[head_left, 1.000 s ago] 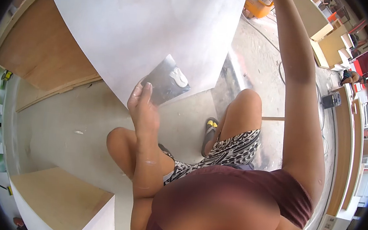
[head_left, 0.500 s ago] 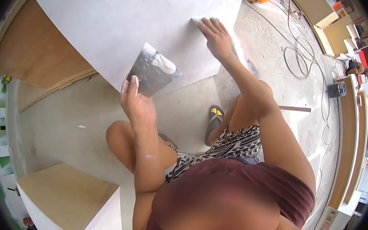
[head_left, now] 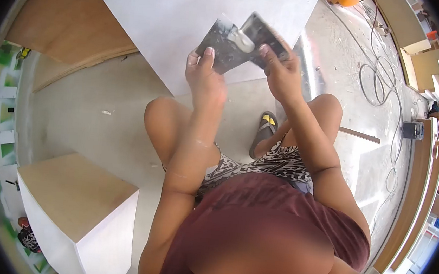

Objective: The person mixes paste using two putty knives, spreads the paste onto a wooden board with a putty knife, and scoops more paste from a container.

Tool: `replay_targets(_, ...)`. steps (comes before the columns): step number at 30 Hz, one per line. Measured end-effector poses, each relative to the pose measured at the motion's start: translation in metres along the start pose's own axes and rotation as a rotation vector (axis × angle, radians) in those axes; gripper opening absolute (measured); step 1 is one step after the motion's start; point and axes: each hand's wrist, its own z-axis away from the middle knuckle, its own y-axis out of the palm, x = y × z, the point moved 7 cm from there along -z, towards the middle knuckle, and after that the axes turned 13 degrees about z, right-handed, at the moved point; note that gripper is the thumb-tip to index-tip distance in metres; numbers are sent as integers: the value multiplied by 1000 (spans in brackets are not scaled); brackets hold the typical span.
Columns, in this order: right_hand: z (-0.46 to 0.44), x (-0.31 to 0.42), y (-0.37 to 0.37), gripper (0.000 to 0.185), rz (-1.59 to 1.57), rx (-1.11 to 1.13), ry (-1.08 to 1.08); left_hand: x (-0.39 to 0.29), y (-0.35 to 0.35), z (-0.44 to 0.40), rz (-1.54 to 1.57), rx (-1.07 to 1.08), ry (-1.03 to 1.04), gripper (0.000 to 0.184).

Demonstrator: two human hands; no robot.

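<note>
My left hand (head_left: 207, 78) is closed on a dark, flat, rectangular putty plate (head_left: 218, 47), thumb on top. A thick blob of white putty (head_left: 243, 42) lies on the plate's right part. My right hand (head_left: 283, 75) grips a second dark flat blade, a putty scraper (head_left: 263, 30), with its thumb pressed on the face. The scraper's edge meets or overlaps the plate near the putty; I cannot tell exact contact. Both tools are above the near part of a large white panel (head_left: 172, 18). Pale smears mark both blades.
A brown wooden panel (head_left: 78, 20) stands at upper left. At lower left is a box with a wood-coloured top (head_left: 76, 192) and white sides. Coiled cable (head_left: 376, 80) runs over the concrete floor (head_left: 90, 120) on the right, near a dark box-shaped device (head_left: 413, 130) and long boards (head_left: 416, 190).
My right hand has left the white panel's surface and brought the scraper down to the plate's putty, thumb now showing. The plate sits higher and further right in view; the camera has shifted.
</note>
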Motion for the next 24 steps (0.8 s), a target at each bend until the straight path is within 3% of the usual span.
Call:
replay_targets(2, 2, 6, 8, 44, 0, 143, 30, -9, 4, 0, -46, 16, 18, 19)
replay_targets(3, 5, 16, 6, 42, 238, 228, 14, -14, 5, 1, -71, 20, 25, 19)
replay_targets(6, 13, -6, -4, 44, 361, 412, 213, -20, 7, 4, -57, 14, 35, 21)
replay_targets(9, -3, 13, -39, 45, 290, 71, 105, -28, 9, 2, -53, 27, 63, 23)
replay_targets(11, -12, 21, -62, 39, 84, -146, 147, -28, 4, 1, -85, 22, 82, 24)
replay_targets(17, -13, 27, -40, 36, 69, -5, 158, -15, 11, 7, -51, 102, 21, 30)
replay_targets(24, -15, 12, -29, 34, 11, 0, 218, -11, 19, 9, -38, 169, 11, 31)
